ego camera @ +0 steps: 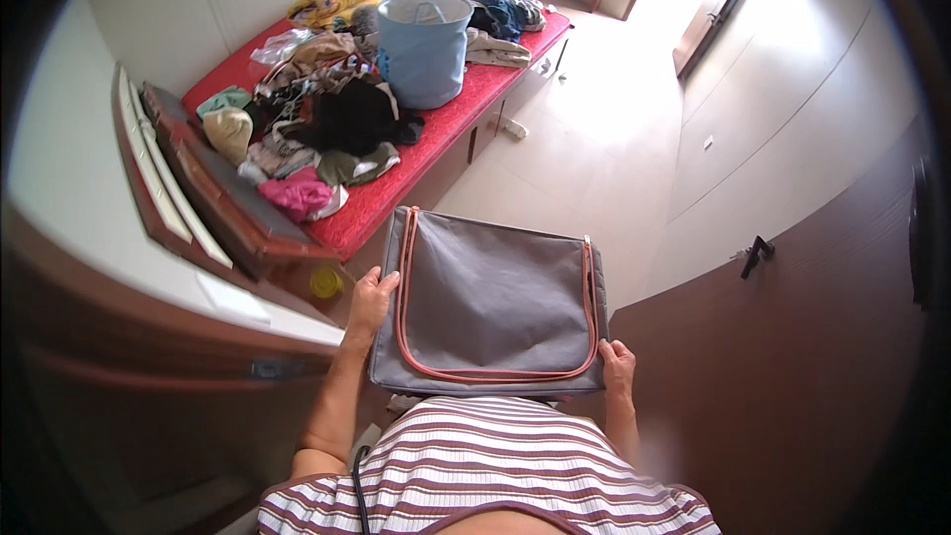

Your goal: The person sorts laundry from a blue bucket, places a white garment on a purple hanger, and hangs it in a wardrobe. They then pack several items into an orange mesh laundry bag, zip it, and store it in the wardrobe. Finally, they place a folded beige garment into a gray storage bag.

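Observation:
A grey fabric storage box [498, 297] with a reddish-orange zip around its top flap is held in front of my waist. My left hand [371, 301] grips its left side, thumb on the upper edge. On the opposite side, my right hand [617, 365] clasps the box near its lower right corner. The fingers of both hands are partly hidden by the box's sides. The lid lies flat across the top, and the zip runs along three of its sides. What is inside cannot be seen.
Ahead to the left stands a bed with a red mattress [364, 215], heaped with clothes [356, 119] and a light-blue laundry basket [423, 52]. A dark door [780, 357] with a lever handle stands at right. A doorframe [186, 342] is at left. Pale floor [579, 156] runs beyond.

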`<state>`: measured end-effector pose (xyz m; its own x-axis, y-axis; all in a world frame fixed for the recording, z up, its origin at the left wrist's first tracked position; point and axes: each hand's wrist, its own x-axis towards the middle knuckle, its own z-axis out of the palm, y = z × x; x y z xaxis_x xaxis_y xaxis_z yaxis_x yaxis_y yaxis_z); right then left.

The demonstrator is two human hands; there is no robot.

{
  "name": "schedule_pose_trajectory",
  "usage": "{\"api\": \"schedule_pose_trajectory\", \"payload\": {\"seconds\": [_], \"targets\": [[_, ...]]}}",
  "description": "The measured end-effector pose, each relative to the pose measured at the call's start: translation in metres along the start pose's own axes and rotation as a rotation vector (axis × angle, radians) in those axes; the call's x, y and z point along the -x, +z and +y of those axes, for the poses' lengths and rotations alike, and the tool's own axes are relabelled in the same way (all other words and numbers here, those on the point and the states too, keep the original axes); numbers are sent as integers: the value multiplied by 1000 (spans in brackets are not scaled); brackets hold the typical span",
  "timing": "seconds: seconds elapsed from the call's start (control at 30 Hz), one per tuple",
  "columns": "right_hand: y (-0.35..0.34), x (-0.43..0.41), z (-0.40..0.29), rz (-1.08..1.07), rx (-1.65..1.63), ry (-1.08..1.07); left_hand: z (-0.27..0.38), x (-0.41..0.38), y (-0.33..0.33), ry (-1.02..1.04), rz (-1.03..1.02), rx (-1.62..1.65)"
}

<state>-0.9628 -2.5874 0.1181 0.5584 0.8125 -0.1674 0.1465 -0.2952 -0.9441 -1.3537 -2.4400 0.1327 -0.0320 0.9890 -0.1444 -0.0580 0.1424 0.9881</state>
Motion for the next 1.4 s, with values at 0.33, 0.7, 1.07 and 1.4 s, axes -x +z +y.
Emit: {"api": "schedule_pose_trajectory", "payload": {"seconds": [0.33, 0.7, 1.07, 1.4], "targets": [[35, -222, -14, 69, -38, 8, -4, -214, 100, -22, -33, -5], [78, -513, -106, -101, 206, -94, -22, -404, 179, 18, 236, -192], [161, -741, -183, -105, 294, -107, 9, -647, 251, 46, 226, -337], [205, -942, -207, -162, 331, -87, 37, -815, 326, -37, 276, -300]]}}
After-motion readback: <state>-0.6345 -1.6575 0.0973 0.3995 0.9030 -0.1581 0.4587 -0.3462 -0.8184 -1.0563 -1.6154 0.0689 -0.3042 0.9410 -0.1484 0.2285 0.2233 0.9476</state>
